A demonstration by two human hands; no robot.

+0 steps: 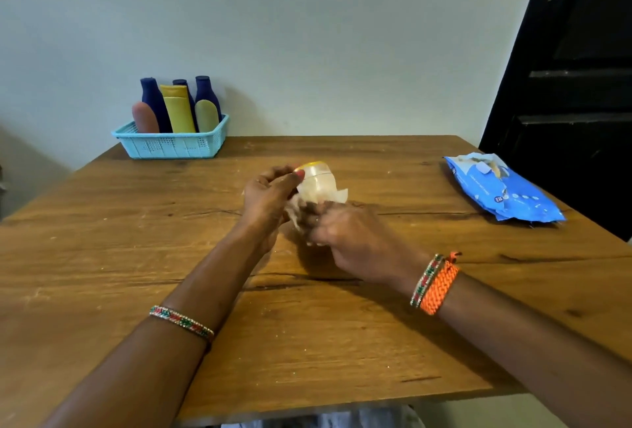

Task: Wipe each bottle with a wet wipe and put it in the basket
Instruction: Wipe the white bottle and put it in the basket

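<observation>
Left hand (pixel 270 195) grips a small pale plastic bottle with a yellow cap (pixel 316 179) near its top, steadying it above the wooden table (pixel 136 256). Right hand (pixel 342 236) clutches a white wet wipe (pixel 328 197) around the bottle's lower body to rub it; blurred. Light-blue plastic basket (pixel 171 145), far-left of the bottle, holds six upright bottles. Blue wipe packet (pixel 502 188) lies well right.

Both forearms reach fwd over the table. L hand (pixel 270 195) raised, fingers curled, thumb and fingertips pinching. R hand (pixel 345 236) just beside it, knuckles up, fingers curled and blurred.
</observation>
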